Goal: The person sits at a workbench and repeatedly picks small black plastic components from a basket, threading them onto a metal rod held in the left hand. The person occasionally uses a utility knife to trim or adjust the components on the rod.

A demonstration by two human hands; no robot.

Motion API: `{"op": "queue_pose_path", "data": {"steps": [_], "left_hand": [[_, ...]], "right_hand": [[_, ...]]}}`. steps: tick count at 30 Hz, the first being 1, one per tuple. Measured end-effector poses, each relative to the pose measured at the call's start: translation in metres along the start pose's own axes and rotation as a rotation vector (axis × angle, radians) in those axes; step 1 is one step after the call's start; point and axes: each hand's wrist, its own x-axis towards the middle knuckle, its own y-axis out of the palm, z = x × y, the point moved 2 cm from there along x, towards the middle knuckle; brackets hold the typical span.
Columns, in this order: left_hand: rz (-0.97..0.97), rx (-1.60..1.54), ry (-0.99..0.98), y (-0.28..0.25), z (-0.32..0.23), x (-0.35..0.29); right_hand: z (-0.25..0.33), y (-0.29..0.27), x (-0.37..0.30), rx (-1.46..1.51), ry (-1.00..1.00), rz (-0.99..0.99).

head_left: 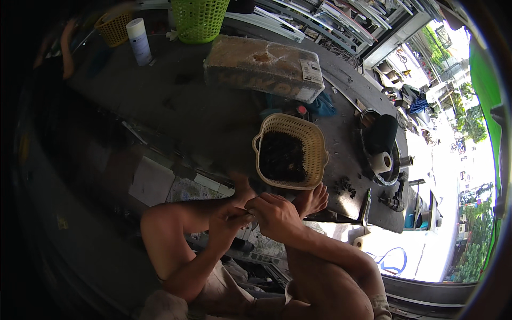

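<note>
My left hand (228, 221) and my right hand (276, 214) meet in front of my bent legs. Their fingertips pinch together around something small and dark, mostly hidden by the fingers. Just beyond them, a cream plastic basket (318, 146) stands on the dark table near my bare foot. Inside it lies a heap of small dark pieces (281, 156), too small to name. More dark bits (345, 187) are scattered on the tabletop to the basket's right.
A taped cardboard box (261, 66) lies behind the basket beside a blue cloth (322, 105). Farther back stand a green basket (196, 21), a yellow basket (113, 30) and a spray can (140, 44). A black round tray (368, 160) holds rolls at right. Another person's arm (67, 50) shows far left.
</note>
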Motion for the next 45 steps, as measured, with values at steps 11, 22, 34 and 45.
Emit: {"op": "queue_pose_path", "data": {"steps": [11, 22, 34, 45], "left_hand": [[0.098, -0.126, 0.041, 0.002, -0.004, -0.001], [0.039, -0.004, -0.072, -0.007, 0.006, 0.008], [0.034, 0.105, -0.174, 0.006, 0.028, 0.008], [0.073, 0.189, -0.221, 0.029, 0.039, -0.004]], "right_hand": [[-0.023, -0.068, 0.009, 0.123, 0.190, -0.147], [-0.200, -0.158, -0.114, -0.541, 0.880, -0.740], [-0.252, -0.091, -0.176, -0.694, 0.796, -0.523], [-0.255, -0.088, -0.173, -0.693, 0.804, -0.443]]}}
